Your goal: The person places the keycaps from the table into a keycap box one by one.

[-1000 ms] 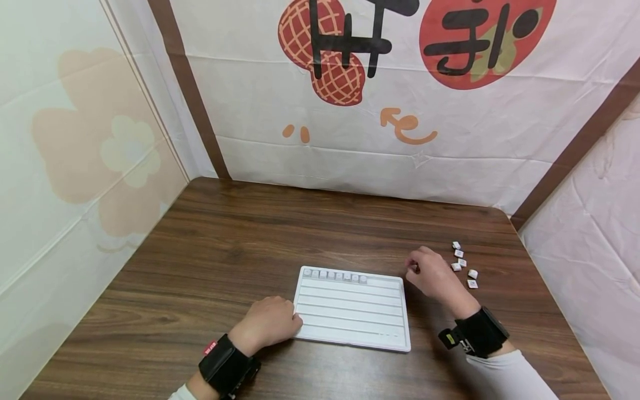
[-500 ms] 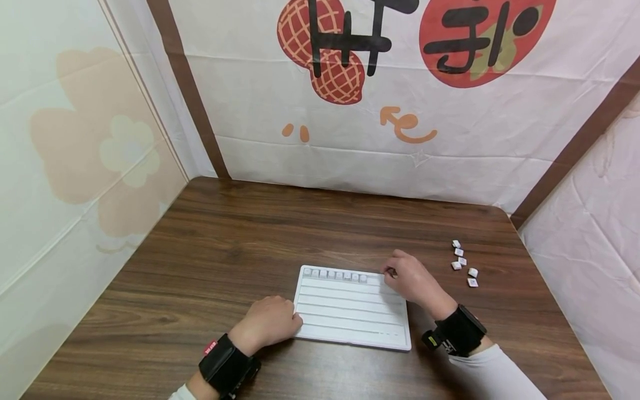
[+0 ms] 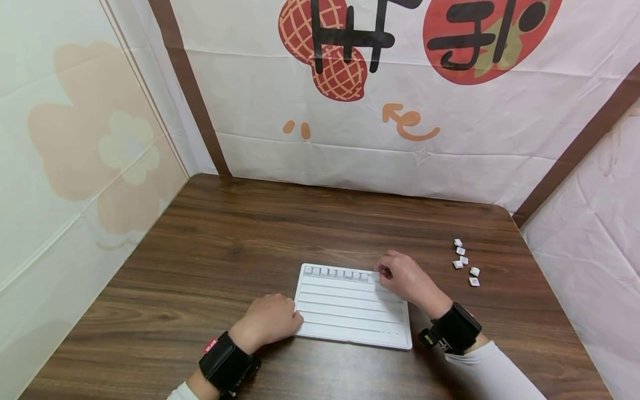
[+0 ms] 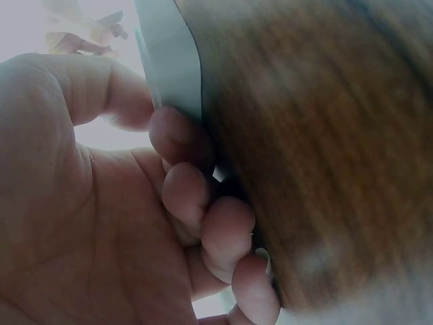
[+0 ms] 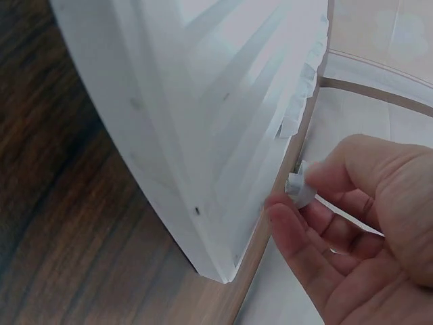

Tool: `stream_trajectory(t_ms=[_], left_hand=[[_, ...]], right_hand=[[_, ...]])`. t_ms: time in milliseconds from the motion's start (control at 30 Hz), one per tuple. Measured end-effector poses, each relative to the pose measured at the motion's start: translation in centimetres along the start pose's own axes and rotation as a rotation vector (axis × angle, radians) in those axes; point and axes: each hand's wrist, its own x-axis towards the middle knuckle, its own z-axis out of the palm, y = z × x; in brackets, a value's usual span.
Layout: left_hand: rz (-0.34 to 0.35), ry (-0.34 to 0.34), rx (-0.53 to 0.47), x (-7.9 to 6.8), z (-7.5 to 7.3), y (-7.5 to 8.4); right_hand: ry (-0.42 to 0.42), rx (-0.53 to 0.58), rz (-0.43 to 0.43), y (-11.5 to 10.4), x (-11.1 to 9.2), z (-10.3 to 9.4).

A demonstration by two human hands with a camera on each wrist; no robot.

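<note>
A flat white board (image 3: 350,312) with several ridged rows lies on the table. Small white keycap-like pieces (image 3: 332,273) line the left part of its far row. My left hand (image 3: 268,319) grips the board's near left edge, thumb on top; in the left wrist view the fingers (image 4: 226,230) curl against its edge. Over the far right corner of the board is my right hand (image 3: 407,280). In the right wrist view, thumb and finger pinch one small white keycap-like piece (image 5: 302,189) just off the board's edge.
Several loose white pieces (image 3: 474,282) lie to the right of the board on the brown wooden table (image 3: 250,222). A printed white cloth (image 3: 240,89) hangs behind the table, and more cloth stands at both sides.
My right hand has moved left from beside the board to above its far right corner, slowing over the last half second. My left hand keeps its place on the edge.
</note>
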Motion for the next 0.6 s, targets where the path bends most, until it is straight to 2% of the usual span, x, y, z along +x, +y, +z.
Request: stream_trajectory(t_ms=[367,600], left_hand=[[0.006,0.013,0.002,-0.25,-0.15,0.24],[0.007,0.022,-0.003,-0.35,-0.11,0.23]], right_hand=[[-0.047,-0.005,-0.02,-0.44,0.07,0.49],[-0.033,-0.025,-0.052,-0.68,0.26,0.85]])
